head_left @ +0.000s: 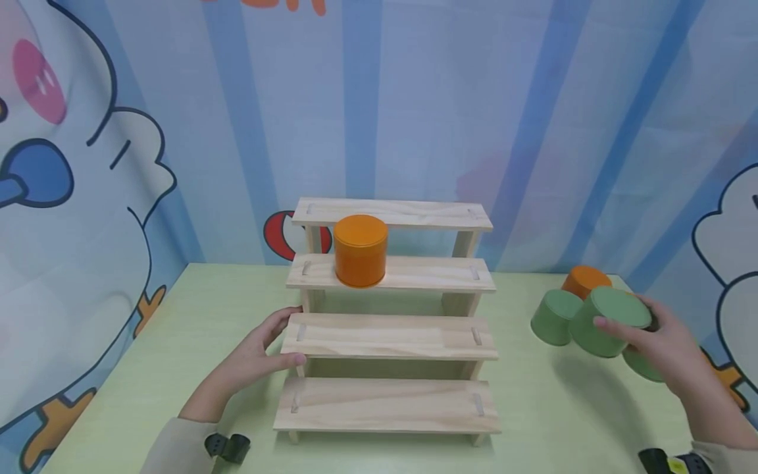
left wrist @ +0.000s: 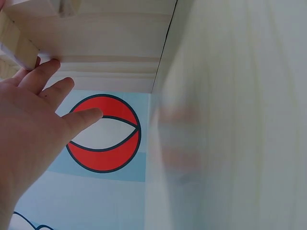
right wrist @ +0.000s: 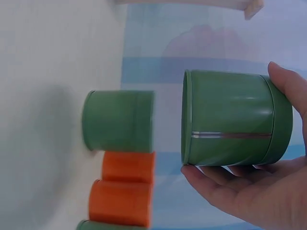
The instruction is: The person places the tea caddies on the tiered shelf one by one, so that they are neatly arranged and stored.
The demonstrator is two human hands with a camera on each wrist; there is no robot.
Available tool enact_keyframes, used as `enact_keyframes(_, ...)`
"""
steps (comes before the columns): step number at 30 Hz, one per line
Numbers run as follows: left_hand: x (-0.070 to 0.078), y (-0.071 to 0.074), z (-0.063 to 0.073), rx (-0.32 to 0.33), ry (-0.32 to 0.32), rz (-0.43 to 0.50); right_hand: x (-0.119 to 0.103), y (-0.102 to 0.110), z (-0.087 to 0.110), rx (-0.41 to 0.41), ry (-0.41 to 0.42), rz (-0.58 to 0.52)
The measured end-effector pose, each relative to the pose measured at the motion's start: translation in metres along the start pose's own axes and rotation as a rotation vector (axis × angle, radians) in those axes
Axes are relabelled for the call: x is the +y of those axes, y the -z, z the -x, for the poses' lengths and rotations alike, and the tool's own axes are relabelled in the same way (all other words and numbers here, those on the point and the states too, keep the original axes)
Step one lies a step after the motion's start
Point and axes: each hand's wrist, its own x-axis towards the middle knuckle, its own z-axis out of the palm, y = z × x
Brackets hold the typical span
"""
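Fingers and thumb of the right hand (head_left: 666,336) are gripping a green can (head_left: 610,322) around its side, and the gap between them is matching the can's width. This can is hanging above the table (head_left: 533,421), to the right of the wooden rack (head_left: 391,403), and its flat top is facing upward. The left hand (head_left: 254,352) is spanning the left end of the rack's third shelf (head_left: 391,336) from the top. Its thumb is resting at the front edge; its other fingers are extending behind, spread and nearly straight. How firmly they are pressing cannot be told. An orange can (head_left: 361,257) is standing on the second shelf (head_left: 435,273) from the top, left of centre. Four more cans are standing on the table, at the right: a second green can (head_left: 553,319), a second orange can (head_left: 586,280), a third orange can (right wrist: 120,205) and a third green can (head_left: 642,367), partly hidden by the right hand. A striped blue curtain (head_left: 414,99) is hanging behind.
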Motion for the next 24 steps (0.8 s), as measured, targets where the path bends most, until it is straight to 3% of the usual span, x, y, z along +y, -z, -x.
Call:
enact_keyframes(7, 0.0, 0.0, 0.0, 0.001, -0.006, -0.001, -0.028, 0.001, 0.006, 0.033, 0.069, 0.053)
enact_keyframes(24, 0.002, 0.0, 0.0, 0.001, 0.017, -0.002, -0.087, 0.0, 0.018, 0.016, 0.105, 0.054)
